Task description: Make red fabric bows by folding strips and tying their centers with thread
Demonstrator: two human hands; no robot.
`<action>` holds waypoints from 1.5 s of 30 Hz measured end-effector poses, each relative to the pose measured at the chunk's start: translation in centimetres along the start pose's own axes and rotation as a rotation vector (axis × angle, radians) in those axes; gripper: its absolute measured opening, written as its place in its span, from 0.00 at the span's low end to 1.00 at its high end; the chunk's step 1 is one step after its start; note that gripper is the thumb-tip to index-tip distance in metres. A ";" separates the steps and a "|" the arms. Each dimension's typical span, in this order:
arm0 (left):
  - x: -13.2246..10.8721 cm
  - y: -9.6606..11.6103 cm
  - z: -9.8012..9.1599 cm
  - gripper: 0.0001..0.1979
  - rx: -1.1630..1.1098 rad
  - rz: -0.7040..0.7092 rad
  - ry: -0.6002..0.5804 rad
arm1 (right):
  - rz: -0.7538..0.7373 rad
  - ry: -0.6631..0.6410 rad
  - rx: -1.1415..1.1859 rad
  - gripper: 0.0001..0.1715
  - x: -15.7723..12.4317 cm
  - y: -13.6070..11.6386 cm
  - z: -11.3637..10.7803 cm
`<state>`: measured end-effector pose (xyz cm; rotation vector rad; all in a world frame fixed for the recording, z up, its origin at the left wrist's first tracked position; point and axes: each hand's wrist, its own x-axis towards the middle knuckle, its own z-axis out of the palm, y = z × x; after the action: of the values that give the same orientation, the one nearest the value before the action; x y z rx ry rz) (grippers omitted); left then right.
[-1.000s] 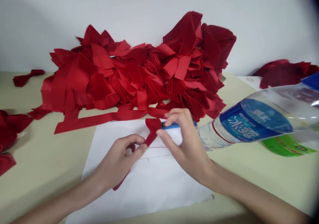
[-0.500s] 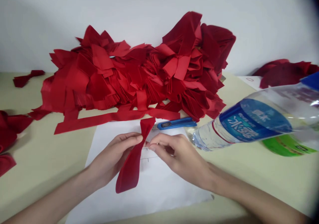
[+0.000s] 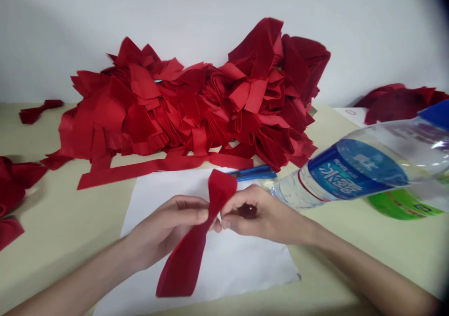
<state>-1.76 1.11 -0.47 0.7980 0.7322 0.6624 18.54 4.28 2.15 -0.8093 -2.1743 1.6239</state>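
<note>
A red velvet ribbon bow [image 3: 185, 262], gathered narrow at its middle, is tilted above a white sheet of paper [image 3: 242, 269]. My left hand [image 3: 178, 222] pinches the bow at that waist, thumb on the near face and fingers behind it. Close beside the waist on the right, my right hand [image 3: 256, 213] is closed in a pinch. Whatever lies between its thumb and forefinger is too small or hidden to make out. A blue utility knife [image 3: 256, 172] lies past the paper's far edge, partly covered by the bow.
A large heap of red ribbon pieces [image 3: 196, 96] stands against the wall, with a long red strip [image 3: 140, 171] before it. On the right is a clear plastic bottle [image 3: 351, 171] with a blue label. More red pieces [image 3: 14, 180] lie at left and a dark red pile [image 3: 396, 103] at far right.
Both hands have moved slightly right with the bow, which has turned to show more of its upper loop. The bow now covers part of the knife.
</note>
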 end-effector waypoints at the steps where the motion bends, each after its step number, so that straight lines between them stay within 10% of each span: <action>1: 0.1 0.0 -0.1 0.08 0.004 0.004 0.055 | 0.015 0.030 -0.008 0.08 -0.2 0.0 0.1; 4: 0.3 0.0 -0.3 0.10 -0.005 -0.009 0.119 | 0.048 0.007 -0.008 0.08 -0.7 -0.1 0.4; 12: -0.4 0.0 0.6 0.06 0.159 -0.228 -0.156 | 0.126 -0.221 0.124 0.05 0.2 0.9 -0.4; 17: -1.3 -1.5 1.3 0.04 0.507 -0.316 -0.007 | 0.130 -0.346 -0.070 0.05 0.9 0.0 -0.4; 28: 0.0 -0.6 1.1 0.07 0.454 -0.097 0.279 | -0.060 0.078 -1.073 0.08 -0.3 -2.5 4.1; 34: 0.2 -0.5 -0.4 0.09 0.032 -0.099 0.186 | 0.113 0.223 -0.536 0.11 -0.6 -1.3 2.6; 45: 0.0 -0.3 0.7 0.06 -0.056 -0.196 -0.173 | 0.171 -0.094 0.148 0.06 -0.2 0.0 -0.2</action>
<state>-1.15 0.67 -0.36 0.7117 0.6224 0.4302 18.79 4.28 2.25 -0.9121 -2.0648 1.9168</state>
